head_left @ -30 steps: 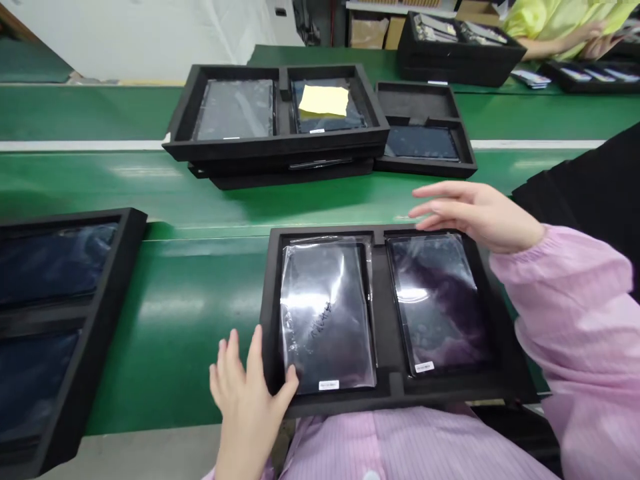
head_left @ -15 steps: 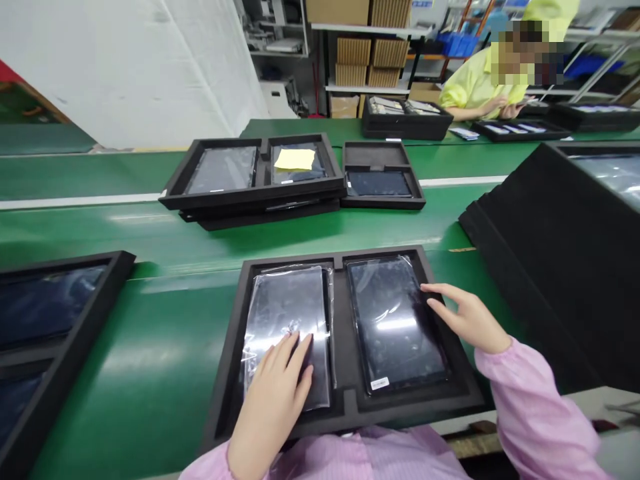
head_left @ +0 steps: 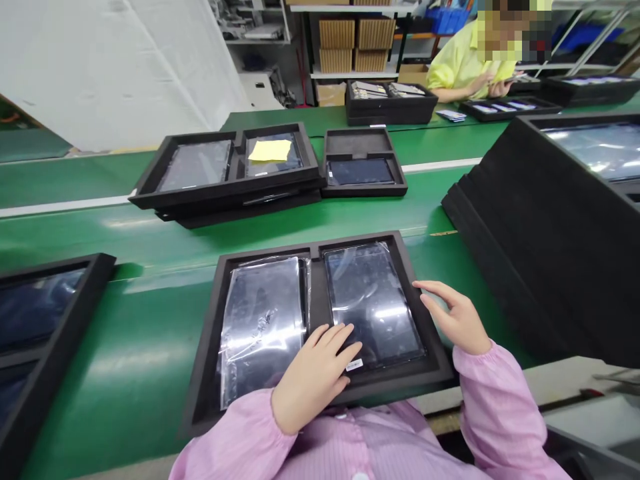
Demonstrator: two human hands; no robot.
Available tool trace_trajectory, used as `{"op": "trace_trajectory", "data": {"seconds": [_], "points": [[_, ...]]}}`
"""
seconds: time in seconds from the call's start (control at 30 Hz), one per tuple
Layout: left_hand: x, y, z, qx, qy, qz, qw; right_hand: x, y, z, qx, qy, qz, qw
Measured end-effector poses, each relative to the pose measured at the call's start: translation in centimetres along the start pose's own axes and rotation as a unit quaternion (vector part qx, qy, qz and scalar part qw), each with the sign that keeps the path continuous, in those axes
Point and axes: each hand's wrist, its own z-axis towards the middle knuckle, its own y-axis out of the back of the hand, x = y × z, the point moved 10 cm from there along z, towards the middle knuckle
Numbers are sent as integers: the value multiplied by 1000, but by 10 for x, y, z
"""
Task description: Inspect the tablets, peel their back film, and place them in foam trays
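Left grip (head_left: pixel 320 373) over screen (head_left: pixel 373 293); right grip (head_left: pixel 457 319) beside tray (head_left: pixel 319 293)

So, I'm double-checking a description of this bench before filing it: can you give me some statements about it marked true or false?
1. The left hand extends over the near-left corner of the right panel in the near tray. True.
2. The right hand is gripping a box. False: it holds nothing; its fingertips are by the near tray's right edge.
3. Dark handwriting shows over the left panel. True.
4. The yellow paper lies in the near tray. False: it lies in the top tray of the far stack.
5. The co-worker's sleeve is pink. False: it is yellow.
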Motion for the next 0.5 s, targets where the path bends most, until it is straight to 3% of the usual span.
{"op": "trace_trajectory", "data": {"seconds": [0.17,0.4,0.5], "points": [[5,0,-4,-2,-2,-37,999,-8,-3,8,-15,7,-35,999],[9,0,-7,-20,10,-49,999,-27,-47,87,7,5,-100,995],[11,-2,-10,-32,20,-57,998,-31,-58,107,13,-7,-113,993]]}}
